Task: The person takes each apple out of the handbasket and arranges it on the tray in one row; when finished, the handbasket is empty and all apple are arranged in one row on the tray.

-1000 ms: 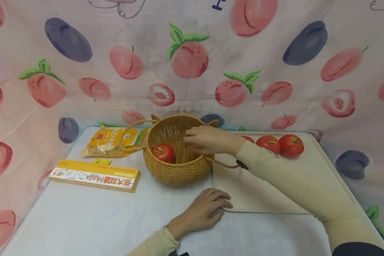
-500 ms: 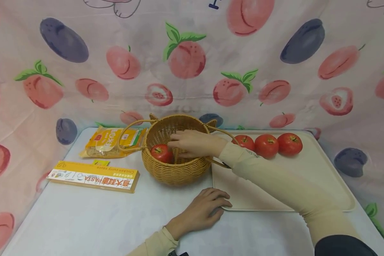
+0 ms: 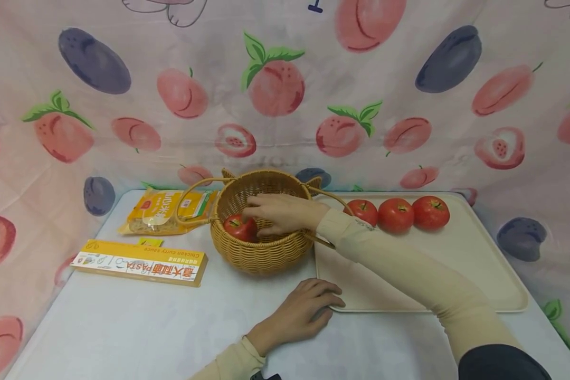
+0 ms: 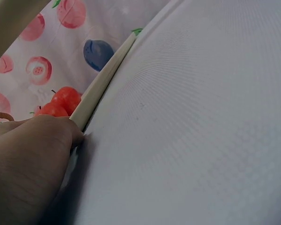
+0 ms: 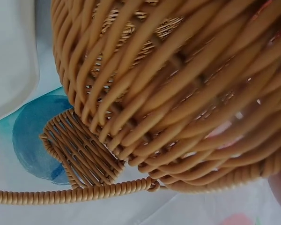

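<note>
A red apple (image 3: 239, 228) lies inside the woven wicker basket (image 3: 261, 258), at its left side. My right hand (image 3: 285, 214) reaches over the basket's right rim, fingers curved at the top of the apple and thumb at its right side; the fingers' far side is hidden. The right wrist view is mostly filled by the basket's wicker weave (image 5: 178, 103), up close. My left hand (image 3: 301, 311) rests on the white table, its loosely bent fingers at the near left corner of the cream tray (image 3: 385, 295).
Three more red apples (image 3: 396, 215) stand in a row at the tray's back. Left of the basket lie a yellow food bag (image 3: 159, 211) and a pasta box (image 3: 140, 264). The basket's loop handles (image 3: 195, 184) stick out on both sides. Fruit-print cloth (image 3: 275, 137) hangs behind.
My right hand has moved left and down into the basket, onto the apple there. Its sleeve now uncovers the leftmost apple on the tray. My left hand has stayed in place.
</note>
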Tool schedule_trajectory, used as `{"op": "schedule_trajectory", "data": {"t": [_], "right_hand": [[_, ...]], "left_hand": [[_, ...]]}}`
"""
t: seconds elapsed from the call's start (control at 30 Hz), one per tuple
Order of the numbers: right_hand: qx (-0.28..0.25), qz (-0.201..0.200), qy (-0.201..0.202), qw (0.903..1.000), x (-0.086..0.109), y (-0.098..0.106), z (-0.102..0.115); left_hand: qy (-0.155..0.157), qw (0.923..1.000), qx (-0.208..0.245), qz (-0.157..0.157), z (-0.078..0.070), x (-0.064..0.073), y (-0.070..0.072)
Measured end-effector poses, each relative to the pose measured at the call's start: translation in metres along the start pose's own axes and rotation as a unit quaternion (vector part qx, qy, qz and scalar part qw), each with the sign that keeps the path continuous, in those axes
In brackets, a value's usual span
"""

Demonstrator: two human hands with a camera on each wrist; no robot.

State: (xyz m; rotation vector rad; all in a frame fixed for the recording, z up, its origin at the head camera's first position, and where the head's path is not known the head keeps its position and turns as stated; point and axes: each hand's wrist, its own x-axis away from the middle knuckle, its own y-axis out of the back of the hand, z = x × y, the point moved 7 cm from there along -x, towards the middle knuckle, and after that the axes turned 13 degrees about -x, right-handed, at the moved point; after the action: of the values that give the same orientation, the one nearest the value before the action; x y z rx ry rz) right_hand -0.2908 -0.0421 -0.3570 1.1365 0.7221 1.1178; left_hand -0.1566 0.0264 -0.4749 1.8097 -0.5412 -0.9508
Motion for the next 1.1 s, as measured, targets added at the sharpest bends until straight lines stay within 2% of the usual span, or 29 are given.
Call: {"op": "schedule_trajectory", "data": {"t": [0.2,0.4,0.57,0.7,0.8,0.93,1.1], "right_hand": [[-0.02,0.022,-0.016,0.9994,-0.006,-0.009,-0.006],[-0.022,0.036,0.001,0.9991,-0.017,-0.021,-0.009],[-0.053,0.078,-0.02,0.9953,-0.023,-0.028,-0.01],[-0.1,0.099,-0.031,0.9895,-0.026,-0.031,-0.012],[-0.119,0.101,-0.017,0.9876,-0.025,-0.031,-0.011],[-0.112,0.112,0.002,0.9874,-0.023,-0.033,-0.008],[-0.14,0.136,-0.014,0.9807,-0.017,-0.036,-0.009]], "left_hand": [[0.005,0.9999,0.005,0.008,0.001,0.0,-0.004],[0.004,1.0,-0.002,0.008,0.001,0.001,-0.006],[-0.001,0.9999,-0.012,0.003,0.001,0.002,-0.002],[-0.004,0.9999,-0.016,0.0,0.001,0.002,-0.001],[-0.004,0.9998,-0.017,0.002,0.001,0.001,-0.002],[0.002,0.9998,-0.016,0.008,0.002,0.001,-0.003],[0.002,0.9999,-0.007,0.008,0.001,0.0,-0.003]]}}
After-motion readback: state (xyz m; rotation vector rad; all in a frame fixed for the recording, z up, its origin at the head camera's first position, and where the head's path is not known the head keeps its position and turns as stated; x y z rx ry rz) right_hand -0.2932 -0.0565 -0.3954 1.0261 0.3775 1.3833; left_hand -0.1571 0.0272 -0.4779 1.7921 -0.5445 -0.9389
